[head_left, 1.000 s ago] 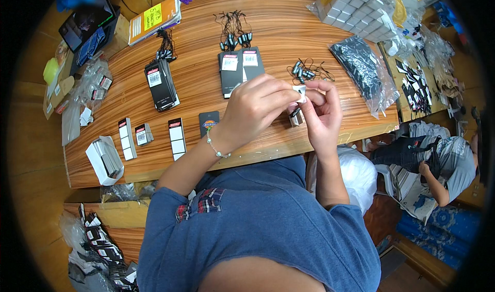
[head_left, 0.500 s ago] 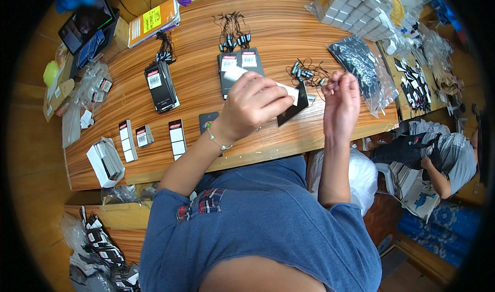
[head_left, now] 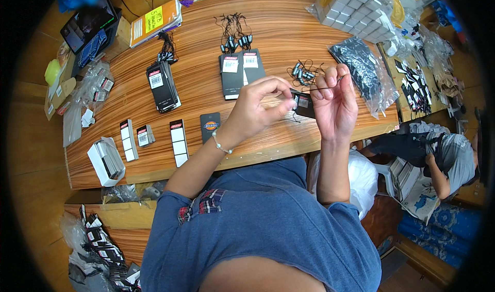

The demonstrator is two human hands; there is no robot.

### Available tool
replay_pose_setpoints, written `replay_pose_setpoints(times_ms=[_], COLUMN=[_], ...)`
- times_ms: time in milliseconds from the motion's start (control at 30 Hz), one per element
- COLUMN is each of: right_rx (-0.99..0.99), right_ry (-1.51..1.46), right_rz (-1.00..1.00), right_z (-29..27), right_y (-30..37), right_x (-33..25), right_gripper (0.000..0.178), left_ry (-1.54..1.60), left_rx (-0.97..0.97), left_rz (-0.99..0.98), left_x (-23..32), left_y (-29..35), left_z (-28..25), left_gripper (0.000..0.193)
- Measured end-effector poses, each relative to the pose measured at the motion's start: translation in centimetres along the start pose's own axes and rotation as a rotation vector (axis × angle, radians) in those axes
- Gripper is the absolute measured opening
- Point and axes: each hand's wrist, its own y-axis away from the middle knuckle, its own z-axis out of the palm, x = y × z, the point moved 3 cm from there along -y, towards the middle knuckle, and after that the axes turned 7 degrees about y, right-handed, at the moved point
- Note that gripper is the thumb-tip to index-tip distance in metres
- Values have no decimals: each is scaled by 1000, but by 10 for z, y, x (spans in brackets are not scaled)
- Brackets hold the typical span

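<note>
My left hand (head_left: 260, 106) reaches over the table with thumb and forefinger pinched at the left end of a small black hang tag (head_left: 306, 108). My right hand (head_left: 335, 103), palm toward me, pinches a thin black cord (head_left: 325, 89) drawn out above the tag. The tag's right end is partly behind my right hand. Just beyond, a loose bunch of black cords with silvery toggles (head_left: 303, 72) lies on the wood. Left of it, two grey hang tags (head_left: 233, 81) lie side by side with corded toggles at their tops.
A stack of black tags (head_left: 163, 92) lies left; sticker strips (head_left: 178, 143), a grey tag (head_left: 210, 126) and a white box of cards (head_left: 105, 160) sit near the front edge. Bagged black items (head_left: 356, 67) and a bag of white boxes (head_left: 353, 11) lie right. A person (head_left: 446, 152) sits beyond.
My left hand has brought the black tag closer to my right hand and turned it. The long white piece no longer shows in my left hand. A cord now stretches from my right fingers.
</note>
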Motion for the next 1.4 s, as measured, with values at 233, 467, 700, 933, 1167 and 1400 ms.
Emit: replay_pose_setpoints(times_ms=[233, 467, 700, 933, 1167, 1400], right_rx=[56, 148, 97, 80, 63, 32], right_ry=[62, 848, 1006, 1014, 1036, 894], right_rz=[-19, -45, 76, 86, 106, 203], right_z=[0, 2, 15, 12, 11, 2], right_y=[6, 13, 17, 17, 16, 15], right_x=[-5, -16, -4, -4, -3, 3], right_gripper=[9, 9, 12, 9, 9, 10], left_ry=[-238, -247, -230, -273, -308, -172], left_rx=[152, 170, 139, 87, 65, 4], left_rz=[134, 107, 166, 194, 195, 42], left_x=[1, 20, 27, 30, 30, 23], left_y=[-3, -3, -5, -6, -7, -8], left_z=[4, -7, -7, -7, -8, -13], left_gripper=[19, 16, 15, 15, 14, 12])
